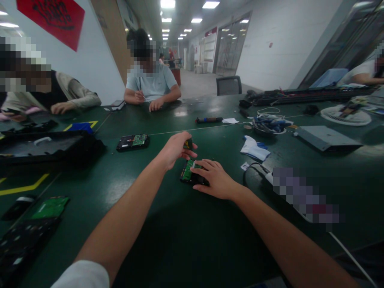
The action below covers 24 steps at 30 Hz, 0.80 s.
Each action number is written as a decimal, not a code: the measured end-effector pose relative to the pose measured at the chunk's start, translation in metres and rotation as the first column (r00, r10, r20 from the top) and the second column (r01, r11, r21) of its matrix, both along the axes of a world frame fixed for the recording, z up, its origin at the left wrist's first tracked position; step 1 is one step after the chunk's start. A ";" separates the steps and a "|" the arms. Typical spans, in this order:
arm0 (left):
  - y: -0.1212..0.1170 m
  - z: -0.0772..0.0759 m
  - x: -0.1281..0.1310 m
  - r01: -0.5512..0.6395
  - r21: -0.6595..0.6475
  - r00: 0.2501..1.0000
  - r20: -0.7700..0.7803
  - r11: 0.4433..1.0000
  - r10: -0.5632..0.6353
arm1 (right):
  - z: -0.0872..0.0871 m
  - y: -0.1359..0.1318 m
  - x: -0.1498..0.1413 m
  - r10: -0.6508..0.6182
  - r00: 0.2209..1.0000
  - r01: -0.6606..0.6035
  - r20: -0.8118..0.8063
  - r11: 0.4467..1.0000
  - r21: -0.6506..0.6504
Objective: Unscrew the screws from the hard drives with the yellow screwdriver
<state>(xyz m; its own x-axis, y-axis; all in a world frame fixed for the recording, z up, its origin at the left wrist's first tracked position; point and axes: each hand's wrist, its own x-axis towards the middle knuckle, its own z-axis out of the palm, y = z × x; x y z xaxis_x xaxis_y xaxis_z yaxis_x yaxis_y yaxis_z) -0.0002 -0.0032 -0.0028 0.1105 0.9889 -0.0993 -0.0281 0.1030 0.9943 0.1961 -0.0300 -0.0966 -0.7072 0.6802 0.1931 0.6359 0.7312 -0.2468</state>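
Observation:
On the green table in front of me lies a black hard drive with a green circuit board facing up. My right hand grips it from the right, thumb on the near side and fingers over the top, covering much of it. Just above its far edge, my left hand is closed round a small dark object with yellow marking. The fingers hide most of that object, so its kind is unclear. To the left sits a second hard drive, also board side up, touched by neither hand.
A black tray and another green circuit board are at left. At right are a power strip, a white glove, a bowl of blue gloves and a grey metal box. Co-workers sit across the table.

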 end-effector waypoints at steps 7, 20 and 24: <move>0.002 0.000 -0.005 -0.057 0.050 0.998 -0.023 0.997 0.058 | 0.000 0.000 0.000 -0.003 1.000 0.003 0.007 1.000 -0.001; -0.001 0.002 -0.004 0.035 0.029 0.999 -0.020 0.999 -0.035 | -0.001 0.000 0.000 -0.004 1.000 0.004 -0.006 1.000 0.006; -0.003 0.003 -0.003 0.043 0.000 0.999 -0.006 0.999 -0.043 | -0.002 0.000 0.000 0.000 1.000 0.000 -0.009 1.000 0.014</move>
